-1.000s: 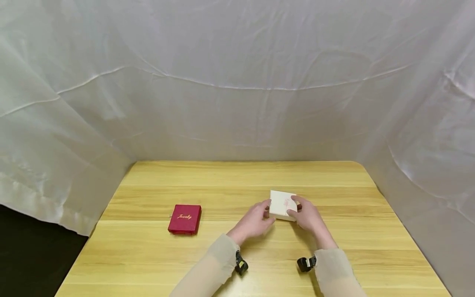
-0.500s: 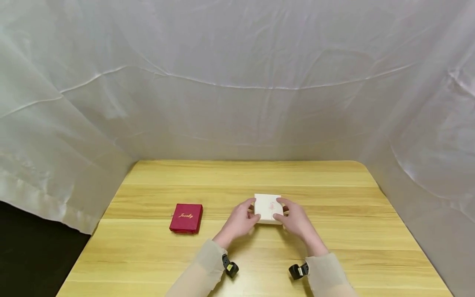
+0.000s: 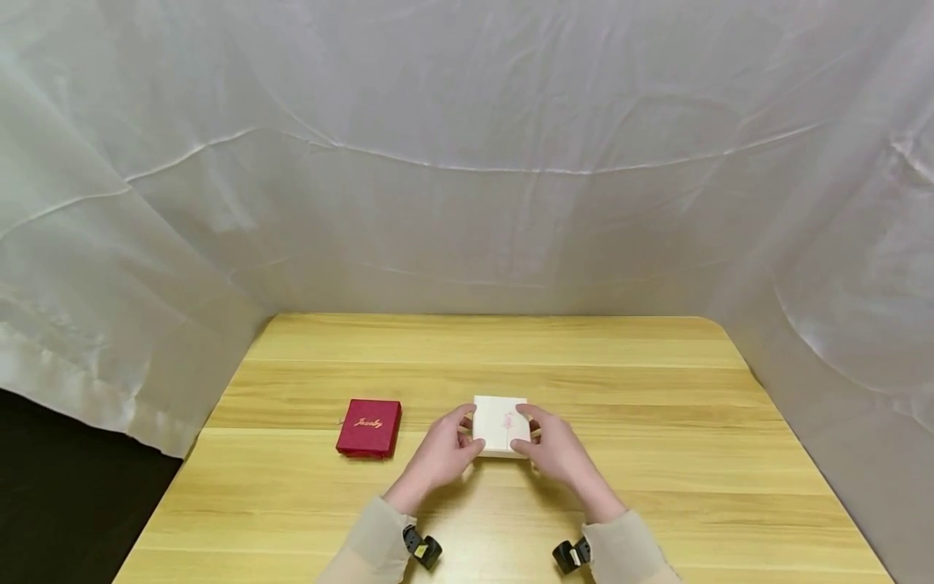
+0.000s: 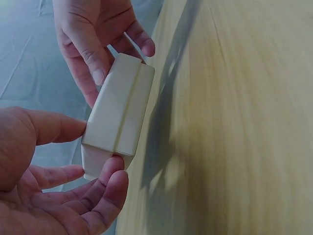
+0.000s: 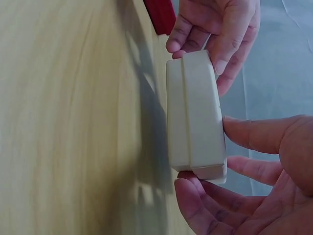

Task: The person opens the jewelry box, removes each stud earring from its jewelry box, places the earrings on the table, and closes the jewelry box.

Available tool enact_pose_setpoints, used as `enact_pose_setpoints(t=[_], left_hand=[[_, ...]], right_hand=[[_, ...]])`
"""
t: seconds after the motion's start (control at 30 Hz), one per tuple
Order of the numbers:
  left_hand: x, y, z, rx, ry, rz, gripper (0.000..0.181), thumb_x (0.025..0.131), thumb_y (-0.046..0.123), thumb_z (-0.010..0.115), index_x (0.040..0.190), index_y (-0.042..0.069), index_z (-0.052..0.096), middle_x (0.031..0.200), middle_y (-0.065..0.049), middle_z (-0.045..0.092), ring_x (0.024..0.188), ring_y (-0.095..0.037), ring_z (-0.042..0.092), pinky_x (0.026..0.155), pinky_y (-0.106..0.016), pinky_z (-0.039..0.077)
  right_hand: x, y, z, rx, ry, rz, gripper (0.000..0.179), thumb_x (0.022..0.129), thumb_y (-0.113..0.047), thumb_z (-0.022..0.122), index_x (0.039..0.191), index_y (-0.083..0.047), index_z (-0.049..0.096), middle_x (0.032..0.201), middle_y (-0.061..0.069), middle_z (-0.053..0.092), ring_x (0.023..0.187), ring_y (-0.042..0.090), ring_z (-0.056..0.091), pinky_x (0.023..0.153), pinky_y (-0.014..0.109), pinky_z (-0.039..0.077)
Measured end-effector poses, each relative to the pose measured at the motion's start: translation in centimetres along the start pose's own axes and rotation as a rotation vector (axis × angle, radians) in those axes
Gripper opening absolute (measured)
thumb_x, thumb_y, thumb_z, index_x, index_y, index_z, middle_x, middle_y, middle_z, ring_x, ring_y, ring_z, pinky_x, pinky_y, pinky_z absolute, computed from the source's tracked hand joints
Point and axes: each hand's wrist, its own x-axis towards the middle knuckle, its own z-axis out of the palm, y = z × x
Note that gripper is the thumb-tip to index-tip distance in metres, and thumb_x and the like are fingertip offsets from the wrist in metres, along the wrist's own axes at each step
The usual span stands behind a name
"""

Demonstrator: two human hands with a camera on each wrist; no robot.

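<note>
A small square white box (image 3: pixel 496 418) with a pink flower print on its lid is between my two hands, near the middle of the table. My left hand (image 3: pixel 443 450) grips its left side, thumb at the near top edge and fingers along the side and underneath. Opposite it, my right hand (image 3: pixel 558 450) holds the right side in the same manner. Both wrist views show the seam between lid and base as a thin line, with the lid on. In the left wrist view the box (image 4: pixel 115 107) casts a shadow on the wood beside it.
To the left lies a red box (image 3: pixel 369 427) with gold "Jewelry" lettering on the wooden table (image 3: pixel 620 389). Pale cloth (image 3: pixel 496 227) hangs behind the table and along both sides. A small camera is strapped to each wrist.
Both hands have carried the white box leftward and a little nearer, and it has turned straighter. My left fingers have closed onto its side. The red box stays in place on the table.
</note>
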Motion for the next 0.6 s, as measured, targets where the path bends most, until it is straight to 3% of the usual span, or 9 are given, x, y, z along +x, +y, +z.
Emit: enact_pose_setpoints(t=[0.27,0.6], left_hand=[[-1.4,-1.2,-0.7,-0.002,0.015,-0.003,0.055,0.089,0.009,0.069,0.139,-0.004,0.048,0.110,-0.014,0.062,0.074,-0.011,0.056,0.063,-0.025,0.049],[-1.8,-1.8,-1.0,0.013,0.019,-0.005,0.053,0.089,0.009,0.069,0.137,-0.003,0.049,0.109,-0.013,0.063,0.075,-0.012,0.055,0.065,-0.026,0.048]], right_hand=[[-0.5,-0.7,1.2,-0.019,-0.039,-0.036,0.057,0.085,-0.010,0.076,0.137,-0.001,0.053,0.105,0.013,0.064,0.089,0.024,0.064,0.074,0.037,0.055],[-0.4,-0.7,2.0,-0.052,-0.041,-0.078,0.057,0.085,-0.010,0.076,0.136,0.001,0.054,0.100,0.011,0.064,0.085,0.020,0.062,0.074,0.037,0.054]])
